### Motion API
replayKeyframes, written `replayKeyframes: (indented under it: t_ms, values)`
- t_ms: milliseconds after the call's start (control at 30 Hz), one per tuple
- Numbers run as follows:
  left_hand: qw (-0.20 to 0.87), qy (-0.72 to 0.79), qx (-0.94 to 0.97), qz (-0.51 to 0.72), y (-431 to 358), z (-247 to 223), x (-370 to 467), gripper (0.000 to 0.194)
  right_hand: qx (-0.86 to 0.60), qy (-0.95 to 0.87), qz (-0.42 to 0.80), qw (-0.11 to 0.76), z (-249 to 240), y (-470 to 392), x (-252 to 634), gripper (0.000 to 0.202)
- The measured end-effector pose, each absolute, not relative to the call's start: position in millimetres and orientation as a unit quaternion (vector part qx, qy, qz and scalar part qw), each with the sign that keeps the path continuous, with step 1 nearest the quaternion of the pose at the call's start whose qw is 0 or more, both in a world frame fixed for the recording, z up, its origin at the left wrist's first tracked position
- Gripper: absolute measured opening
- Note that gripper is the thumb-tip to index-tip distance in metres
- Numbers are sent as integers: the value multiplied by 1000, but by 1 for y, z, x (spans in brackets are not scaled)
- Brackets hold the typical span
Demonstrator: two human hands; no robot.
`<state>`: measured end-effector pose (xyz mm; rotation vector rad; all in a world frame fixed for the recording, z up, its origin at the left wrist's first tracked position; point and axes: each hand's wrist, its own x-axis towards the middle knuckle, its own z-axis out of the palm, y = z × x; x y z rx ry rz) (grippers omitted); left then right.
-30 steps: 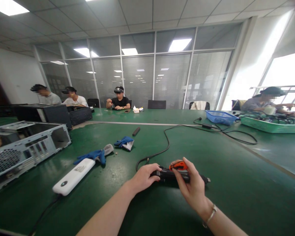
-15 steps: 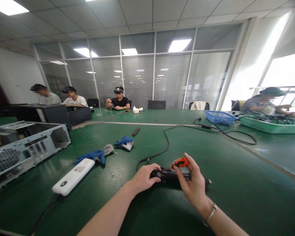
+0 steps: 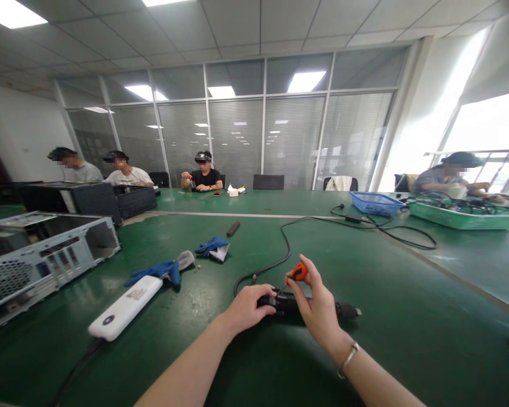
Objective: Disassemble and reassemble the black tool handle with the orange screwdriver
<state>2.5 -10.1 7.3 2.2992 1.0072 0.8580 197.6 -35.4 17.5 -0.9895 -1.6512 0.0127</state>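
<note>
Fingers of the left hand [image 3: 246, 307] grip the black corded tool [image 3: 289, 306]; those of the right hand [image 3: 321, 317] pinch an orange-handled screwdriver [image 3: 299, 272], best guided with light, steady pressure.

Left hand [image 3: 249, 308] gripping black tool [image 3: 287, 303], right hand [image 3: 320, 314] holding orange-handled screwdriver [image 3: 298, 272], green table [image 3: 220, 350]

Green-topped tables [image 3: 254, 362] before a glass partition [image 3: 294, 141] with blinds, under a tiled ceiling [image 3: 237, 22] with bright light panels [image 3: 12, 14].
</note>
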Motion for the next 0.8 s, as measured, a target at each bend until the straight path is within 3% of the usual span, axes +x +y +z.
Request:
replayKeyframes:
  t_ms: [133,333,533,700,800]
  values:
    - [243,366,844,308,-11,10,2,22,-446,-703,-25,553,36,-28,191,49]
    - [245,369,840,313,-11,9,2,20,-434,-696,100,563,52,-29,175,49]
    - [237,369,847,302,-9,6,2,28,-468,-677,-16,567,38,-27,177,47]
    - [230,368,850,300,-9,6,2,28,-447,-686,83,568,39,-33,176,49]
    - [228,374,849,296,-10,8,2,27,-430,-698,62,570,41,-35,176,46]
